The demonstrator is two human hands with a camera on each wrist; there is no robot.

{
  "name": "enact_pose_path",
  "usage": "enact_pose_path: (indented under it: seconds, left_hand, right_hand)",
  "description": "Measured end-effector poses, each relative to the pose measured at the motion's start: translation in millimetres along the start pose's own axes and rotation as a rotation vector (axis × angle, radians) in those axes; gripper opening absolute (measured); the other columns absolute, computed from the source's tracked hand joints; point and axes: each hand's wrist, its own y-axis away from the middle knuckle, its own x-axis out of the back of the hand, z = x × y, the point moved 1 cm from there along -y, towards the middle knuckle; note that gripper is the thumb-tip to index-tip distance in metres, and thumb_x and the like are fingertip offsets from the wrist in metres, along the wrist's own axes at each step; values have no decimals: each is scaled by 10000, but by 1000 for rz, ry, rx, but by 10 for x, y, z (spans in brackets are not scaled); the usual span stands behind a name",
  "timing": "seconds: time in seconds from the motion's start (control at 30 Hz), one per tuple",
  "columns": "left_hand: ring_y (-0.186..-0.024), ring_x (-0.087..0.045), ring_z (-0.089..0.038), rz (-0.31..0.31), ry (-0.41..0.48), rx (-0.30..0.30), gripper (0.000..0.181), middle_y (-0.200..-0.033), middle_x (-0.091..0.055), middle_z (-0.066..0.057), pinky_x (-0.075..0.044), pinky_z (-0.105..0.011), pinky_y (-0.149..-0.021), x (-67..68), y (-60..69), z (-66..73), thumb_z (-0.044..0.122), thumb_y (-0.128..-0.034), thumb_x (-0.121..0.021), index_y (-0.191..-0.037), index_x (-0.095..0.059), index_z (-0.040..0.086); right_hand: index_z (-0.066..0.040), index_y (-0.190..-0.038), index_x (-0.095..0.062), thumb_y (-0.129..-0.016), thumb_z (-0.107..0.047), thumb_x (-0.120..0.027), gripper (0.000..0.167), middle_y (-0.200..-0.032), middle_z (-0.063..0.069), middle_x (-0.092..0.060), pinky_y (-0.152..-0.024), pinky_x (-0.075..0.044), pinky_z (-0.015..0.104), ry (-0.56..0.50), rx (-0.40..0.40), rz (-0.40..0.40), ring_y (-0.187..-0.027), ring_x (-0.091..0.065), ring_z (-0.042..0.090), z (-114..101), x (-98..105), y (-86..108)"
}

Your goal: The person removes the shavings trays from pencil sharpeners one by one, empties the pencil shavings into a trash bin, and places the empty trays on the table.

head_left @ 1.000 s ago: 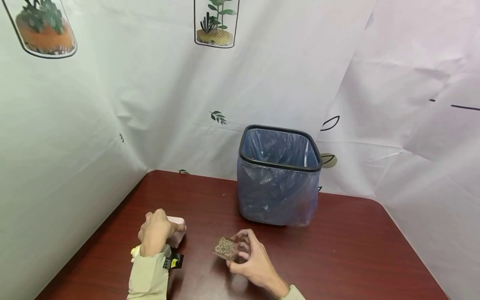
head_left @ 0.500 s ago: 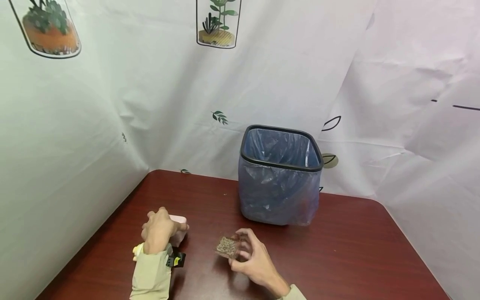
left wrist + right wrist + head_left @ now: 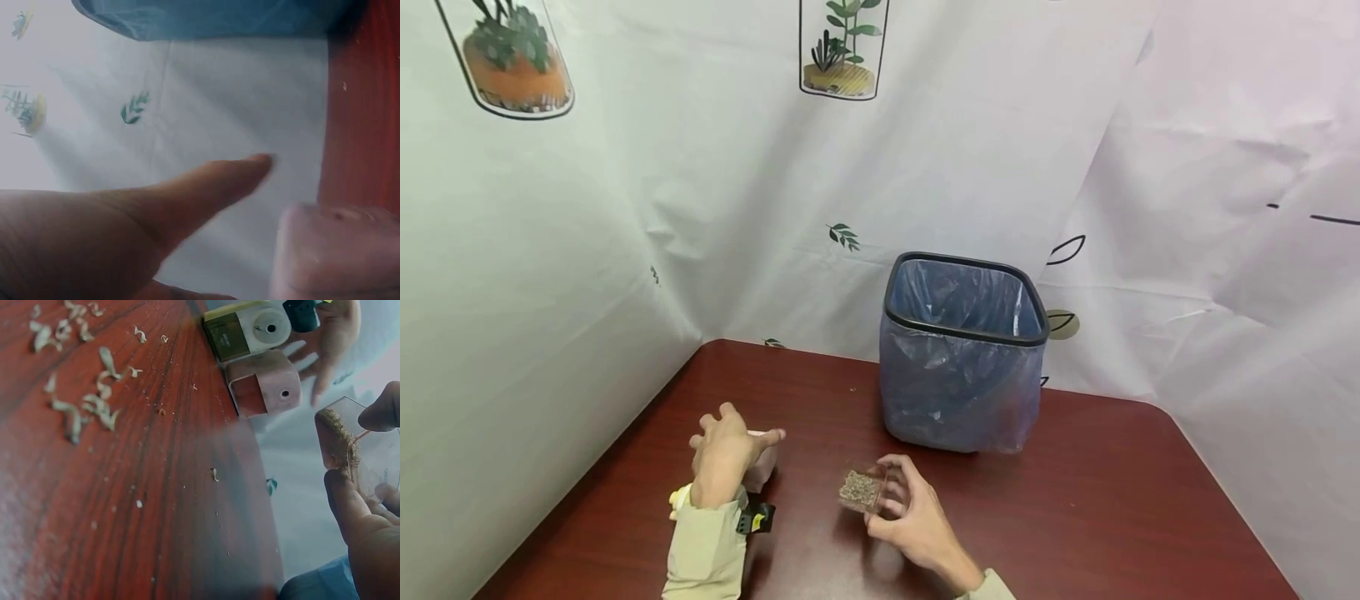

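Observation:
Above and beside a pink block-shaped device [image 3: 762, 472] is my left hand [image 3: 718, 458], its fingers spread and holding nothing. The left wrist view shows the thumb of this hand [image 3: 137, 225] apart from the pink device [image 3: 340, 259]. The right wrist view shows a round hole and a dark rectangular opening in the device's front [image 3: 282, 387]. My right hand [image 3: 921, 523] grips a small clear box [image 3: 859, 490] of brownish shavings, between thumb and fingers, above the table. Shavings gather toward one side of the box [image 3: 336, 431] in the right wrist view.
A bin with a black rim and bluish liner [image 3: 962, 387] stands at the back of the red-brown table [image 3: 1120, 483]. Beside the pink device is a yellow and white one [image 3: 253, 331]. Several pale curled bits [image 3: 97, 406] lie on the table, with a printed cloth behind.
My left hand's fingers have spread and lifted slightly off the pink device. The right hand still holds the clear box, which appears a little further right as the whole view has shifted slightly.

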Motion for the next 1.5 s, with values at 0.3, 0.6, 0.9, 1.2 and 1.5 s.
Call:
enact_pose_path:
  seconds: [0.3, 0.6, 0.9, 1.2, 1.5]
  left_hand:
    - [-1062, -465, -480, 131, 143, -258, 777, -1243, -364, -326, -404, -564, -875, -98, 67, 434, 449, -811, -656, -1320, -352, -53]
    - [-1196, -434, -322, 193, 221, -603, 710, -1355, -367, -147, -388, -480, -965, -72, -63, 831, 513, -822, -614, -1357, -389, 103]
    - [-1317, -320, -270, 132, 162, -860, 762, -1487, -232, -66, -360, -485, -1000, -97, -193, 1117, 552, -841, -552, -1464, -183, 315]
    - [-1373, -202, -288, 231, 127, -1039, 688, -1543, -54, -53, -338, -502, -1014, -207, -272, 1364, 470, -878, -552, -1459, -223, 305]
    - [-1356, -255, -259, 332, 208, -1172, 403, -1509, -195, -114, -333, -465, -1030, -293, -372, 1493, 305, -922, -547, -1285, -499, 135]
  right_hand:
    - [-47, -1205, -431, -705, 128, -637, 569, -1195, 237, -519, -816, -514, 295, -32, 12, -12, -1010, -561, 309, -128, 31, 39]
    - [7, -1237, -393, -735, 113, -645, 571, -1213, 216, -509, -767, -498, 253, -88, 7, -11, -974, -536, 231, -93, 108, -31]
    - [-55, -1227, -421, -723, 115, -646, 578, -1215, 214, -511, -744, -494, 273, -86, 12, 11, -960, -532, 247, -86, 223, -15]
    - [-27, -1237, -402, -718, 126, -630, 587, -1200, 207, -517, -726, -485, 254, -66, 30, 25, -920, -521, 215, -102, 417, 26]
    - [48, -1265, -353, -747, 101, -646, 597, -1224, 251, -482, -755, -490, 278, -69, 64, 27, -940, -534, 184, -83, 586, 122]
